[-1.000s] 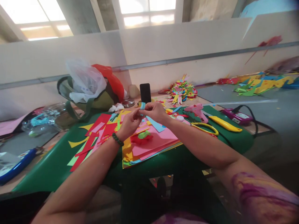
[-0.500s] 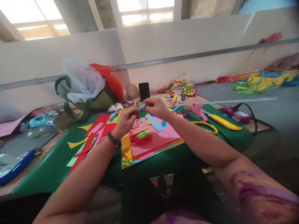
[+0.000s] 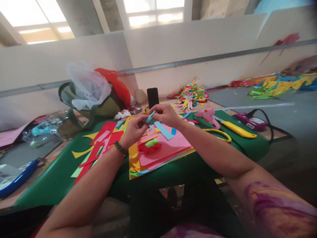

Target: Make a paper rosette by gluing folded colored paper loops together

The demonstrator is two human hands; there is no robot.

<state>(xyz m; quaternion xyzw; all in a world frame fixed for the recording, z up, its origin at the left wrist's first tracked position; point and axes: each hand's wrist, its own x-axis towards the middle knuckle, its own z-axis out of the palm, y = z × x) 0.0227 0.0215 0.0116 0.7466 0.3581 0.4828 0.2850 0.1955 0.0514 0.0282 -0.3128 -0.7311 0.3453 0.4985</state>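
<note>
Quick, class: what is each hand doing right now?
Left hand: closed on the small light-blue piece.
Right hand: fingers pinching the same piece.

We're up at head height, one camera, looking forward and down across the green tabletop (image 3: pixel 47 180) towards wall and windows.
</note>
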